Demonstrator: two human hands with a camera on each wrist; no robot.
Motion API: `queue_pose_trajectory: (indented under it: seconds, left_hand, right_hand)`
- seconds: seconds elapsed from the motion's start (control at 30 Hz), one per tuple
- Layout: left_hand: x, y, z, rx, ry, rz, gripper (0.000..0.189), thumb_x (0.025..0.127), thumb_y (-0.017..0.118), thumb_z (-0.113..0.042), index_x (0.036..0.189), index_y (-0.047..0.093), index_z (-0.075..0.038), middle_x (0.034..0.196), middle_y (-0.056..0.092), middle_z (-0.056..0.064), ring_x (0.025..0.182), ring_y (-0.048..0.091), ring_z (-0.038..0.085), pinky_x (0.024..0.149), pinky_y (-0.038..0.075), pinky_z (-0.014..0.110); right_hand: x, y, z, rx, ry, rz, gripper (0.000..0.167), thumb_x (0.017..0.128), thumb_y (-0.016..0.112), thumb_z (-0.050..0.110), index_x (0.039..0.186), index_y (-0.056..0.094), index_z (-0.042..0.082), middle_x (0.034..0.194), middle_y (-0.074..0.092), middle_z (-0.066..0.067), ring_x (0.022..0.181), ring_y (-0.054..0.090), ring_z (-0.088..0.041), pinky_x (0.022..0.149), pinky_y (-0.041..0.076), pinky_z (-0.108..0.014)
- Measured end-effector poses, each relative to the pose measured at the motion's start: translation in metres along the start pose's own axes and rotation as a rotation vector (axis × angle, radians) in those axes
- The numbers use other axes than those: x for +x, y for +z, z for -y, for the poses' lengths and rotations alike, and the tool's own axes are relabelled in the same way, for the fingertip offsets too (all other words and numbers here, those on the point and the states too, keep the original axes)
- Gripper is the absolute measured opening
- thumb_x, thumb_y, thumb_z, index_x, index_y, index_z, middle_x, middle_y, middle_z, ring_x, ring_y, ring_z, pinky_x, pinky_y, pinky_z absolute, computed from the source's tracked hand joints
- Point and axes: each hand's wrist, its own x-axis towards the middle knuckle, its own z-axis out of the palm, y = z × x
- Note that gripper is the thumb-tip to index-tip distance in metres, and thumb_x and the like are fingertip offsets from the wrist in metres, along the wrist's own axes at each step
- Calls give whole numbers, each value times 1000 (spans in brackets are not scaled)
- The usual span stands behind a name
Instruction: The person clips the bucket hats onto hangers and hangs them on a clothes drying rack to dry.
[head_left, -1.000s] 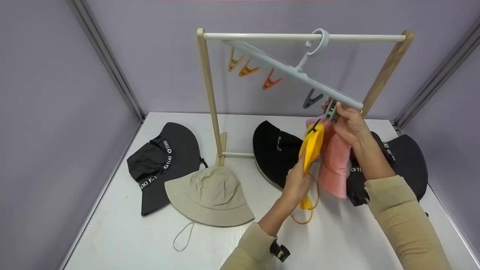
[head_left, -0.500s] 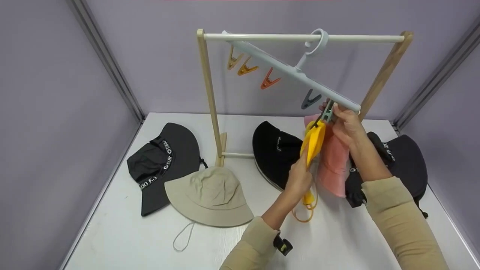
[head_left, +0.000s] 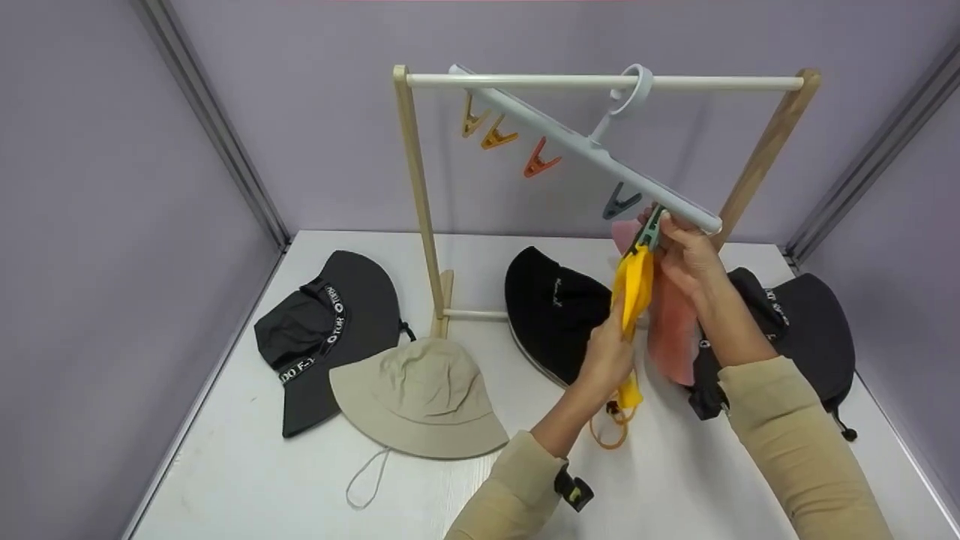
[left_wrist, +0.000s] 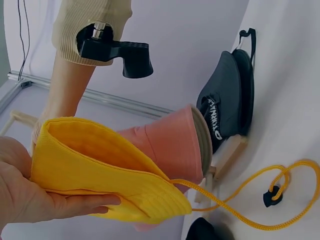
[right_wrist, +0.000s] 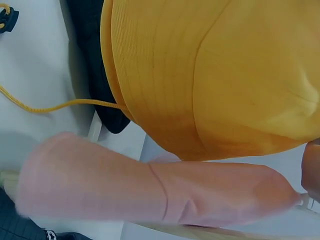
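Observation:
A folded yellow bucket hat (head_left: 636,289) is gripped in my left hand (head_left: 609,349), its upper end right at a green clip (head_left: 651,226). My right hand (head_left: 691,259) pinches that clip under the lower end of the pale hanger (head_left: 555,127). In the left wrist view, the fingers (left_wrist: 85,202) lie along the yellow hat with the thumb side hidden behind the fabric, and its orange cord (left_wrist: 240,215) dangles. A pink hat (head_left: 673,337) hangs just behind, partly covered by my right hand; the right wrist view shows it beneath the yellow hat (right_wrist: 240,75).
The hanger tilts from a white rail (head_left: 517,79) on a wooden stand (head_left: 417,187). An orange clip (head_left: 540,159), a grey clip (head_left: 621,201) and others hang along it. On the table lie a beige hat (head_left: 420,397), a black bucket hat (head_left: 551,315) and dark hats (head_left: 352,300) on both sides.
My left hand has brought the yellow hat up and slightly right, so its upper end now meets the green clip. The right hand has stayed at the clip, shifting slightly.

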Motion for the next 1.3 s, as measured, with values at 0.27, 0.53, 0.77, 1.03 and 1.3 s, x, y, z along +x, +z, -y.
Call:
queue_pose_trajectory:
  seconds: [0.27,0.53,0.77,1.03,1.3]
  left_hand:
    - [7,-3,-6,36,-30,20,59,90,49,4,142,36,-20,117,58,11,82,57,14,72,47,22]
    - [13,-2,-9,54,-52,48,64,87,51,7,142,35,-21,118,58,10,86,57,14,74,46,24]
    - [16,-6,-10,93,2,23,63,86,53,6,141,37,-18,115,60,11,87,60,16,74,48,25]
    - [17,-9,-13,79,41,6,65,84,54,9,141,39,-19,109,61,13,74,57,16,69,47,22]
    - [16,-8,-11,37,40,7,70,82,48,14,142,36,-19,120,56,14,77,54,13,73,45,19]
  right_hand:
    - [1,-3,0,1,-13,19,15,89,55,3,91,68,-5,87,67,-16,88,63,-25,79,41,-29]
    - [0,-3,1,13,-19,46,16,91,52,0,95,66,-6,91,66,-18,92,62,-28,85,43,-31]
    - [-2,-2,3,27,-7,59,17,90,53,0,100,65,-6,95,65,-19,95,61,-29,95,37,-33]
    - [-1,-4,5,100,11,69,21,89,52,-4,108,61,-7,99,64,-20,100,59,-32,98,33,-36]
    - [-5,-8,7,73,9,176,24,94,44,-1,112,57,-8,106,61,-21,102,56,-32,95,34,-35]
